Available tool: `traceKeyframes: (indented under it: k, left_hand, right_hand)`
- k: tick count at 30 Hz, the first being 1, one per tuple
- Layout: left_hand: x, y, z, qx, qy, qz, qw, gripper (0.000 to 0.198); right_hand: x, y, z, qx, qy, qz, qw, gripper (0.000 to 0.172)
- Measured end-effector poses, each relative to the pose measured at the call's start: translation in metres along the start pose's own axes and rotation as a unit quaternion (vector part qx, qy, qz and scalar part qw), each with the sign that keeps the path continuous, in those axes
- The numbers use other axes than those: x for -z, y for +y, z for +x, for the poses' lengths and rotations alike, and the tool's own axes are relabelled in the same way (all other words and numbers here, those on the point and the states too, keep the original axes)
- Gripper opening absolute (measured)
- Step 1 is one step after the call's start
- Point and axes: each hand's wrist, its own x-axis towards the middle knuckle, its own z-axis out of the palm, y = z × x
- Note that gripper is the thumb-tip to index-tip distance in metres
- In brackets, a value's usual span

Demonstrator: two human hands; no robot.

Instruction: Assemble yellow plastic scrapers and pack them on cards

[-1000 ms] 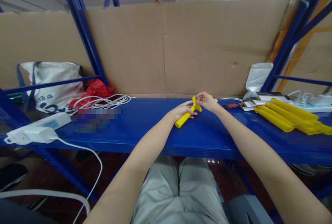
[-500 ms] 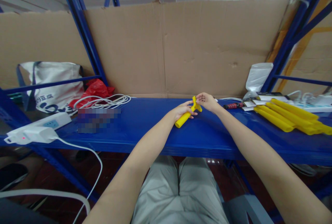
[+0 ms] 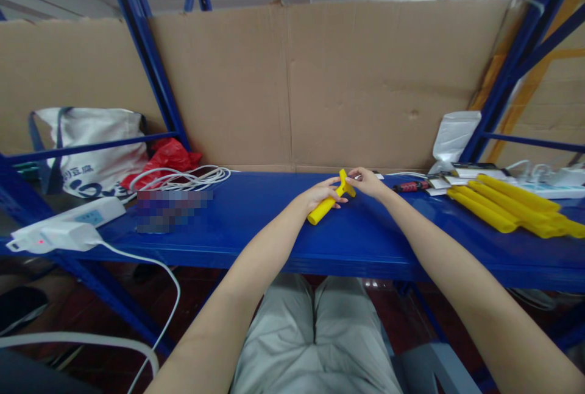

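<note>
A yellow tube-like piece (image 3: 322,210) with a forked, wider head lies slanted just above the blue shelf, its round end toward me. My left hand (image 3: 322,193) is wrapped round its middle, fingers showing on the far side. At the forked head, my right hand (image 3: 365,181) has thumb and fingertips close together against the yellow edge; whether they pinch it or something small is too fine to tell.
Several yellow pieces (image 3: 516,205) lie on the blue shelf (image 3: 256,223) at the right, near a red and black tool (image 3: 411,186). At the left are white cables (image 3: 201,178), a power strip (image 3: 68,229) and a cloth bag (image 3: 100,150). Cardboard (image 3: 219,89) stands behind.
My right hand has moved slightly down and right, its fingertips lower beside the forked head. My left hand and the yellow piece have barely shifted.
</note>
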Motion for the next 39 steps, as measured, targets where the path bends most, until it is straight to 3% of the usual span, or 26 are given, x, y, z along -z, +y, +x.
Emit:
traceKeyframes:
  k: [12,21,33,39]
  left_hand:
    - [0.007,0.001,-0.002,-0.004,-0.016,0.009,1.000,0.085]
    - [0.003,-0.001,0.000,-0.018,0.030,0.053,0.998,0.069]
    - [0.000,-0.004,0.007,-0.020,0.071,0.059,0.996,0.071]
    - [-0.001,-0.005,0.007,-0.030,0.074,0.055,0.995,0.070]
  right_hand:
    - [0.003,0.002,-0.002,0.005,-0.084,0.010,0.996,0.014]
    - [0.005,-0.003,-0.006,-0.001,-0.112,-0.002,0.994,0.021]
    - [0.005,-0.002,-0.004,0.082,-0.121,-0.174,0.974,0.038]
    - [0.012,0.001,0.000,0.077,-0.110,-0.239,0.962,0.040]
